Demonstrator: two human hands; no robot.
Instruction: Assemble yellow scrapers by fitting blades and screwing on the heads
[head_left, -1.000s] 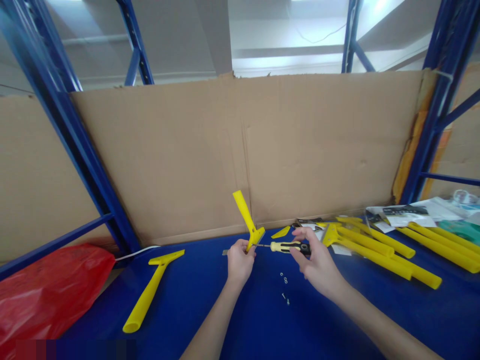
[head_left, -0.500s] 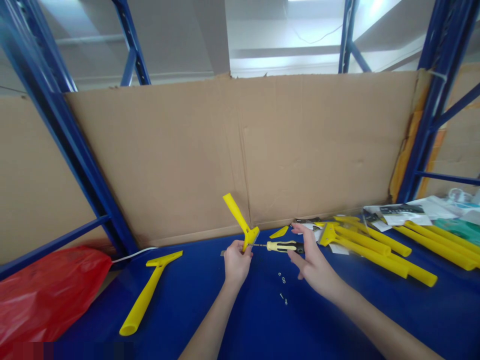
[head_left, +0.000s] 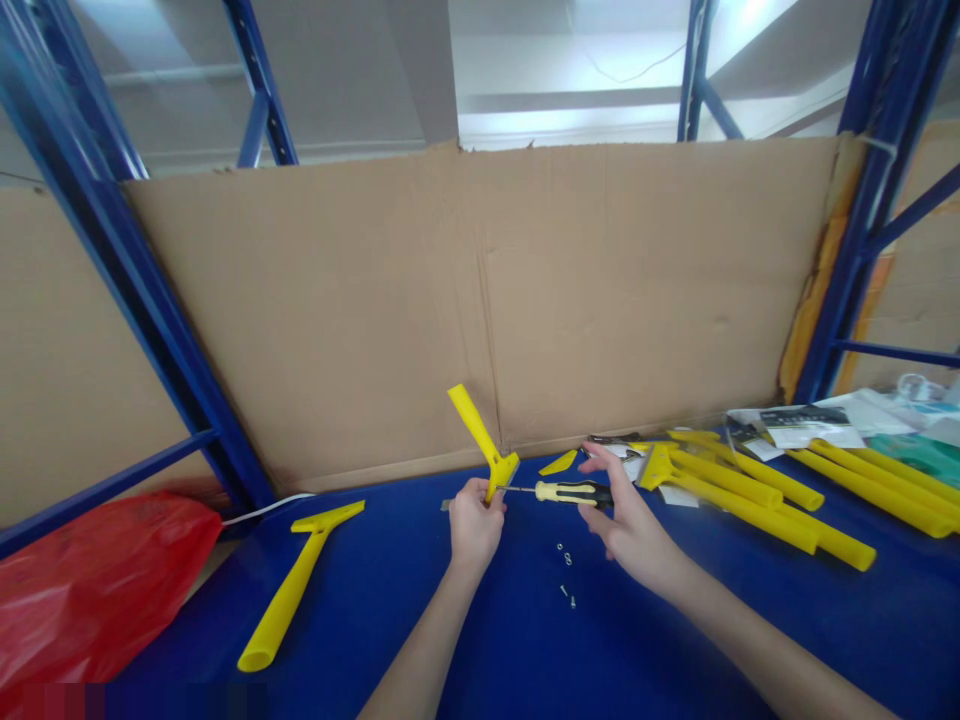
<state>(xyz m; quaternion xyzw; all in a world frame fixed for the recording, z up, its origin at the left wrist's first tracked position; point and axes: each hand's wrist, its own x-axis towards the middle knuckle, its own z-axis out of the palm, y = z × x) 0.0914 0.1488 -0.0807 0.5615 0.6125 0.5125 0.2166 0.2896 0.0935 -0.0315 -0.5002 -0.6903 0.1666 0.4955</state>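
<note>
My left hand (head_left: 477, 525) is closed around the head of a yellow plastic scraper (head_left: 474, 428), whose handle points up and away to the left. A screwdriver (head_left: 564, 492) with a cream-and-black handle lies level, its thin shaft reaching the scraper head. At the black end of that handle is my right hand (head_left: 626, 510), thumb and fingers about it. The exact contact of the tip with the head is too small to make out. Below, several small screws and nuts (head_left: 568, 575) are scattered on the blue tabletop (head_left: 517, 650).
Another yellow scraper (head_left: 296, 585) lies at left, near a red plastic bag (head_left: 97, 590). To the right are several yellow scrapers and handles (head_left: 750, 500) and printed packets (head_left: 814, 428). A small yellow piece (head_left: 559, 463) lies near the cardboard wall (head_left: 480, 300). Blue rack posts (head_left: 180, 350) stand at both sides.
The screwdriver and my right hand have shifted very slightly to the right. My left hand and the scraper stay nearly in place.
</note>
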